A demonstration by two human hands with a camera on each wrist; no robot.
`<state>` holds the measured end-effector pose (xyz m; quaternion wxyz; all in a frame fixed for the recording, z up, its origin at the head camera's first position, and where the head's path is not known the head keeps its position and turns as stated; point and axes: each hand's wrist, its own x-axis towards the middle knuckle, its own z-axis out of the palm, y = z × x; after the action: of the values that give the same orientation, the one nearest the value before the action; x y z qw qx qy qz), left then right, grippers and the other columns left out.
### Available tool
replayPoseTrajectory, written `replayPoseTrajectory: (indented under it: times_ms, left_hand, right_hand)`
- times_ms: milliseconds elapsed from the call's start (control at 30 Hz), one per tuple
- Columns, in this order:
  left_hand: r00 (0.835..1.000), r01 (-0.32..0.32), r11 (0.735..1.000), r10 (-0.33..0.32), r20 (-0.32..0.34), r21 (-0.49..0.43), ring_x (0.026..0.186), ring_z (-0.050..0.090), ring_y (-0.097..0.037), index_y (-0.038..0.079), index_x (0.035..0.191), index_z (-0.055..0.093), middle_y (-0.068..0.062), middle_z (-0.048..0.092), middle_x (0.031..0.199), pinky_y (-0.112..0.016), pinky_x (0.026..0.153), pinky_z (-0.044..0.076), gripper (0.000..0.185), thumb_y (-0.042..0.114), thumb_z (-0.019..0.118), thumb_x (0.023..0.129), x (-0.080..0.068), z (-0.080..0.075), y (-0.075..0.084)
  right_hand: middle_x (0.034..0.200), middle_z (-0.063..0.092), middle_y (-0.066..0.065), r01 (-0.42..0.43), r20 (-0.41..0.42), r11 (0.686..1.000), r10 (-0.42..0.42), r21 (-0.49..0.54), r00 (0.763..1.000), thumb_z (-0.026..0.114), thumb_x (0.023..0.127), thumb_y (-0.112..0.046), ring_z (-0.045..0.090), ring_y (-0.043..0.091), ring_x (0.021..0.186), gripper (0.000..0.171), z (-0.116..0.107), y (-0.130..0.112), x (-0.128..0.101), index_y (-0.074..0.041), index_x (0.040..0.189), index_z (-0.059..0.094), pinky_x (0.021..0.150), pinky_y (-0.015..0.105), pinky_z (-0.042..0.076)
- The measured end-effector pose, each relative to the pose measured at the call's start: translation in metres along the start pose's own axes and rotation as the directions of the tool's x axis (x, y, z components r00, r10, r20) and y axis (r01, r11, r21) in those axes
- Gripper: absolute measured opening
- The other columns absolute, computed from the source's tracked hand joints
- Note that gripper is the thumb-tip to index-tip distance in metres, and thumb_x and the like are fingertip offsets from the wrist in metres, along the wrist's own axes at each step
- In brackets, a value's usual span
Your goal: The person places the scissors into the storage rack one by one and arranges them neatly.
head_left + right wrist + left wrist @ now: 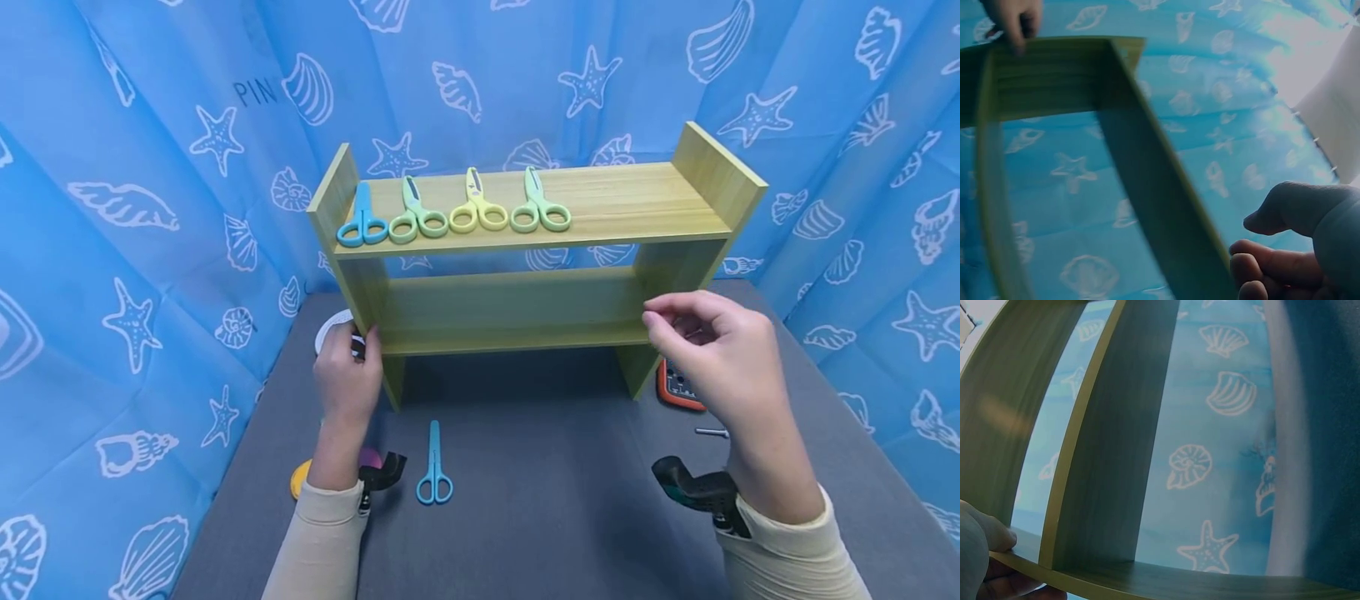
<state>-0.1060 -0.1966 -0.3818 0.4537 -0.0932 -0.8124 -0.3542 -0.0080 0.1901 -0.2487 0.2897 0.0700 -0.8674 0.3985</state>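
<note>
A wooden two-tier shelf (510, 308) stands on the dark grey table. My left hand (348, 379) grips its left side panel; in the left wrist view the thumb (1000, 536) lies on the inner face, fingers on the outer. Raised beside the right side panel is my right hand (723, 358), fingers loosely bent, nothing between thumb and fingertips. Along the left part of the top board lie blue scissors (363, 218), green scissors (415, 212), yellow scissors (477, 204) and another green pair (537, 204). Another pair of blue scissors (434, 467) lies on the table in front.
Behind the left hand is a round white object (327, 332), partly hidden. An orange-edged device (678, 390) and a small metal rod (711, 432) lie by the right forearm. A yellow object (300, 479) and a purple one (370, 457) show beside the left wrist. Blue curtains (150, 250) surround the table.
</note>
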Motion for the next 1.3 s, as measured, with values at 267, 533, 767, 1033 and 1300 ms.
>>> replayPoseTrajectory:
  times_ms: [267,533,767,1033,1300]
  left_hand:
    - [1.0,-0.006,1.0,0.006,0.003,0.004,0.068,0.063,-0.037,-0.007,0.097,0.063,-0.021,0.062,0.087,-0.043,0.055,0.05,0.018,0.01,0.068,0.098,0.0,-0.001,0.0]
    - [1.0,-0.008,1.0,0.008,0.007,0.006,0.068,0.063,-0.036,-0.007,0.098,0.064,-0.021,0.062,0.087,-0.043,0.054,0.051,0.017,0.01,0.068,0.098,0.0,-0.001,0.002]
    - [1.0,-0.005,1.0,0.005,0.004,-0.005,0.068,0.062,-0.035,-0.008,0.098,0.064,-0.022,0.062,0.087,-0.044,0.055,0.051,0.016,0.008,0.068,0.097,0.0,-0.001,0.001]
    - [1.0,0.003,1.0,-0.003,0.01,-0.008,0.07,0.063,-0.038,-0.008,0.098,0.064,-0.022,0.062,0.088,-0.044,0.056,0.051,0.017,0.008,0.068,0.097,0.0,-0.002,0.002]
    - [0.999,0.027,1.0,-0.027,0.022,-0.012,0.071,0.062,-0.037,-0.007,0.099,0.063,-0.022,0.061,0.089,-0.044,0.058,0.05,0.017,0.009,0.067,0.098,-0.002,-0.001,0.001]
  right_hand:
    - [0.081,0.064,-0.002,0.016,0.07,0.999,-0.019,0.04,0.997,0.077,0.088,-0.004,0.057,0.009,0.067,0.009,0.032,0.026,-0.028,-0.008,0.097,0.077,0.061,0.013,0.046]
    - [0.083,0.062,-0.003,-0.052,0.187,0.997,0.04,0.055,0.982,0.077,0.09,-0.006,0.057,0.013,0.069,0.01,0.06,0.04,-0.053,-0.011,0.099,0.076,0.059,0.018,0.047]
    - [0.082,0.062,-0.004,-0.123,0.276,0.988,0.094,0.091,0.956,0.078,0.086,-0.003,0.058,0.012,0.07,0.014,0.093,0.04,-0.076,-0.011,0.097,0.076,0.06,0.024,0.051]
    - [0.076,0.058,-0.009,-0.148,0.413,0.984,0.096,0.094,0.906,0.08,0.083,-0.005,0.056,0.006,0.066,0.014,0.137,0.034,-0.099,-0.013,0.094,0.075,0.061,0.025,0.05]
    - [0.07,0.052,-0.01,-0.108,0.54,0.992,0.053,0.071,0.84,0.079,0.087,-0.012,0.05,0.004,0.063,0.01,0.181,0.026,-0.116,-0.009,0.096,0.076,0.062,0.025,0.045]
